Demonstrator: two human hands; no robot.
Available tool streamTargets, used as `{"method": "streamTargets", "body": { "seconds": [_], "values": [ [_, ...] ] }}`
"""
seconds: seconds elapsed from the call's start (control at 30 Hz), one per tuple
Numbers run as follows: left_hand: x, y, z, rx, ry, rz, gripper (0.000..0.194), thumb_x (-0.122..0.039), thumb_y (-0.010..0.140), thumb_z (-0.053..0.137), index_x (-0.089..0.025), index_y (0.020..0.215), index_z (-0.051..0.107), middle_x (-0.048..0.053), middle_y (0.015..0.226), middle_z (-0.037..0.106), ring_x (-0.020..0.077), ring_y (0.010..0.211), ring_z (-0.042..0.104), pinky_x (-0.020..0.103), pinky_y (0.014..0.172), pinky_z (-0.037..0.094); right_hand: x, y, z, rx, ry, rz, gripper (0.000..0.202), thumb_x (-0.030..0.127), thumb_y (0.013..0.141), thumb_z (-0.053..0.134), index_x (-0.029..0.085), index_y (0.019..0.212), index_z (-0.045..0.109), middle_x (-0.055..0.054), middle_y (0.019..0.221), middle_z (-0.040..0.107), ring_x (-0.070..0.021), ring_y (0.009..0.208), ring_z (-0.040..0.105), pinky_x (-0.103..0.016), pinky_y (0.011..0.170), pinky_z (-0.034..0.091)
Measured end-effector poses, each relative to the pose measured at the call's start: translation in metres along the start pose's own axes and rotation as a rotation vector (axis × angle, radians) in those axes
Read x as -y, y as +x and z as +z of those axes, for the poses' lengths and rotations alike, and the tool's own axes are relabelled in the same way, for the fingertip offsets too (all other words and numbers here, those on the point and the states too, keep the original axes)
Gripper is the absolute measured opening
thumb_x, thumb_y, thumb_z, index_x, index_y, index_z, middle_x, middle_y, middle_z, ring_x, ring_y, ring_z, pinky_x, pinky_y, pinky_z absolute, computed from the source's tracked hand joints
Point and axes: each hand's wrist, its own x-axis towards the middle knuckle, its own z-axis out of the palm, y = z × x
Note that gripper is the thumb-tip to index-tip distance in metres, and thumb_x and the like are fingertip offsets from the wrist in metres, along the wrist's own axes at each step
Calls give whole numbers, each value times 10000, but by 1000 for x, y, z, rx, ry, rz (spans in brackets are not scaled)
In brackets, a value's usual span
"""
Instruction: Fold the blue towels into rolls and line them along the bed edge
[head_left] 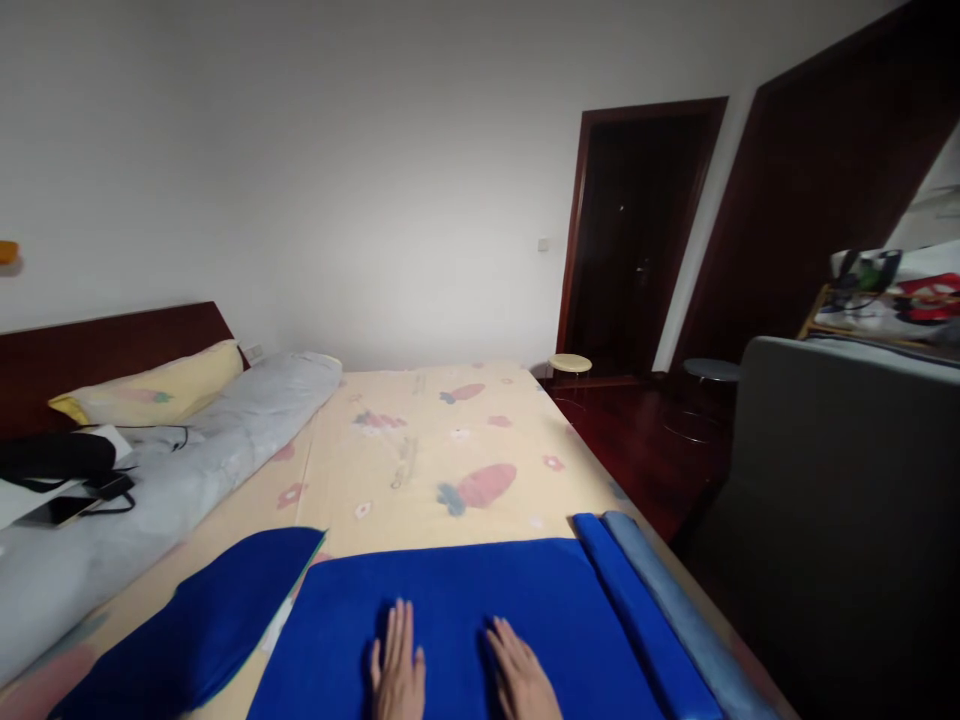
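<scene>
A blue cloth (442, 580) is spread flat on the bed in front of me. My left hand (399, 665) rests palm down on it, fingers stretched out. To its right my right hand (521, 670) also lies flat on the cloth, fingers extended. Neither hand holds anything. Left of the spread cloth is another blue cloth piece (217, 610) with a curved edge. Along the right side run a narrow folded or rolled blue strip (637, 610) and, beside it, a greyish-blue one (682, 610).
The bed (420, 440) has a yellow strawberry-print sheet. A grey quilt (225, 470), a yellow pillow (180, 380), a phone (64, 510) and black cables lie on the left. Two stools (570, 364) stand near the door (637, 240). A dark grey panel (840, 500) rises at right.
</scene>
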Motion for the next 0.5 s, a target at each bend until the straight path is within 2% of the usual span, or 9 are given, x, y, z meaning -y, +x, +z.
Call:
{"method": "streamTargets", "body": {
  "seconds": [0.1, 0.17, 0.2, 0.23, 0.3, 0.43, 0.5],
  "values": [
    [-42, 23, 6, 116, -80, 234, 565, -245, 907, 241, -350, 1447, 113, -67, 1559, 233, 179, 1436, 261, 435, 1152, 278, 35, 51, 13, 84, 121, -112, 569, 226, 900, 387, 304, 1457, 302, -23, 1517, 310, -214, 1388, 335, -393, 1121, 348],
    [-48, 39, 9, 198, -103, 267, 551, -272, 915, 239, -344, 1449, 122, -55, 1565, 219, 186, 1442, 248, 443, 1155, 276, 35, 75, 18, 109, 146, -122, 542, 286, 930, 372, 311, 1463, 277, -26, 1518, 314, -217, 1395, 324, -413, 1138, 317],
    [-43, 48, 11, 234, -104, 254, 539, -302, 924, 231, -337, 1453, 135, -45, 1568, 217, 189, 1443, 246, 451, 1156, 271, 27, 84, 19, 116, 140, -105, 526, 315, 941, 360, 314, 1461, 281, -26, 1518, 317, -219, 1398, 317, -424, 1145, 304],
    [-33, 58, 12, 262, -96, 226, 529, -338, 931, 218, -330, 1456, 149, -34, 1569, 219, 190, 1443, 245, 460, 1159, 262, 15, 90, 18, 118, 122, -68, 511, 344, 948, 347, 313, 1456, 295, -28, 1520, 319, -223, 1403, 308, -438, 1150, 291],
    [0, 78, 13, 279, -50, 149, 533, -406, 935, 197, -322, 1462, 185, -22, 1572, 222, 192, 1448, 234, 476, 1168, 228, -22, 95, 12, 105, 53, 62, 506, 413, 951, 327, 286, 1440, 343, -46, 1522, 320, -236, 1411, 291, -464, 1159, 261],
    [89, 110, 13, 224, 101, -104, 584, -431, 921, 183, -254, 1475, 233, 20, 1579, 235, 192, 1455, 208, 471, 1173, 182, -117, 84, -10, -45, -157, 431, 586, 474, 925, 319, 161, 1412, 414, -123, 1515, 338, -285, 1420, 265, -516, 1162, 200],
    [127, 119, 10, 195, 119, -222, 609, -442, 919, 142, -230, 1487, 200, 27, 1586, 218, 186, 1455, 210, 460, 1167, 194, -157, 73, -21, -126, -199, 508, 643, 493, 920, 297, 97, 1415, 399, -156, 1516, 337, -284, 1422, 263, -483, 1164, 209]
  ]
}}
